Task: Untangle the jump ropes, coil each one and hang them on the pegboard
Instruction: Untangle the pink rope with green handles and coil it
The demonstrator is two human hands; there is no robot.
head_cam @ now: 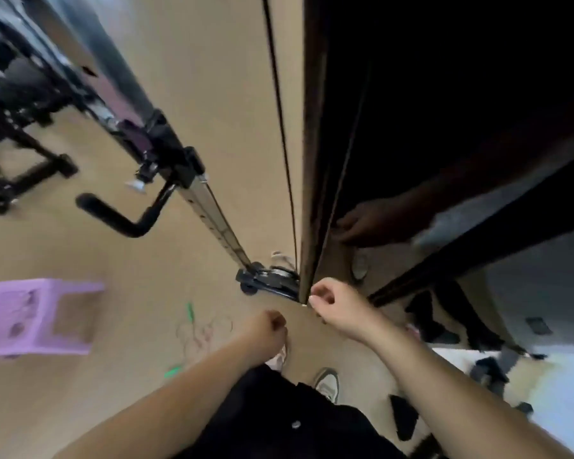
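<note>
Tan floor (80, 376) carried a lilac plastic stool (37, 316) and the thin tangled jump ropes with green handles (201, 332), left of both fists. Ropes likely light, limp, snaggy; best taken by handles. Left hand (265, 329) and right hand (332, 303) curled closed; contents unclear.

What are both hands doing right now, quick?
Left hand: closed in a fist; what it holds cannot be told.
Right hand: fingers curled shut, contents unclear.

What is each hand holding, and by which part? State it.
Cannot be told. The left hand and right hand are both curled shut, but the blur hides any rope in them. The tangled ropes lie on the floor.
</note>
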